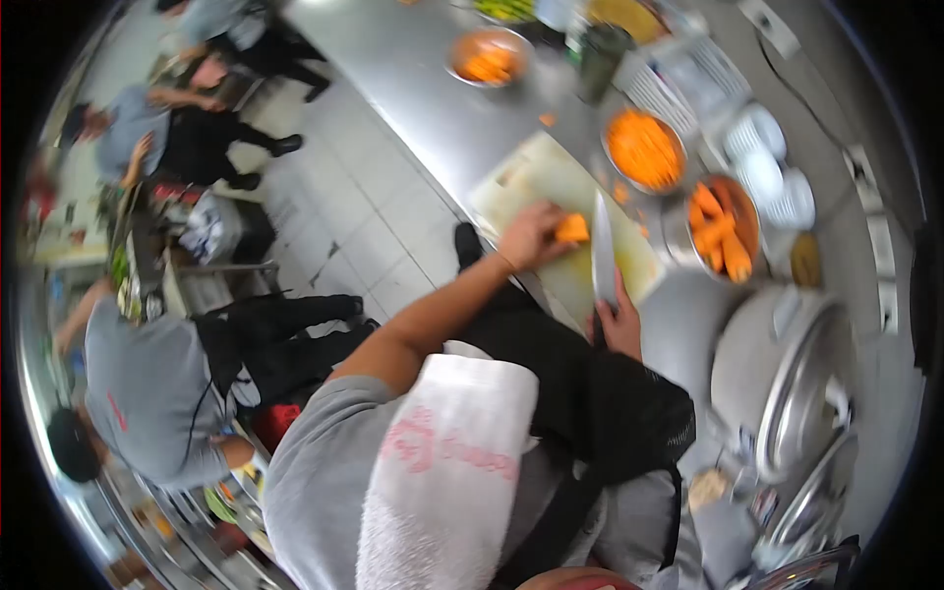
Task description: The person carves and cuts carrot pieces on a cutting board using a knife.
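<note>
My left hand (531, 236) rests over a pale cutting board (565, 280), fingers closed on a short chunk of carrot (572, 228). In my right hand (619, 323) is a chef's knife (602, 251), gripped by its dark handle. Its long blade points away from me over the board, beside the carrot chunk and a little apart from it. Small orange scraps (619, 192) lie along the board's right side. To the right of the board stands a metal bowl (678, 231) with several peeled carrots (723, 231).
A bowl of cut carrot (644, 147) and another metal bowl (490, 57) with orange pieces stand on the steel counter (423, 59). Stacked white bowls (757, 147) are at the right, near a large lidded pot (787, 379). Co-workers (147, 393) stand at the left.
</note>
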`<control>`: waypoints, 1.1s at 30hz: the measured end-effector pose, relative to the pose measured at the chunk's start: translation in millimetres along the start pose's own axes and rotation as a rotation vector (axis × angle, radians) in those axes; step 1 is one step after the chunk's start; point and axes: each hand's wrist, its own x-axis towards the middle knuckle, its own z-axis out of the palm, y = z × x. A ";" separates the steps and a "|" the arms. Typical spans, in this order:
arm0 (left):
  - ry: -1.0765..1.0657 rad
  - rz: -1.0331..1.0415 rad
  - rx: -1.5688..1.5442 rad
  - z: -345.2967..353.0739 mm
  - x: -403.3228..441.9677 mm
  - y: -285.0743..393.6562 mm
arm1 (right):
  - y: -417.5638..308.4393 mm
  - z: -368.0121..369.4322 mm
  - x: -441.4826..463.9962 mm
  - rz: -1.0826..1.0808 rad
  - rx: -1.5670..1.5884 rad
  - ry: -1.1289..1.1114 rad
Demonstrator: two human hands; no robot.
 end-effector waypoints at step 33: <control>0.015 -0.011 0.007 3.6 0.8 3.5 | -75.2 25.3 -34.8 -0.015 -0.472 0.019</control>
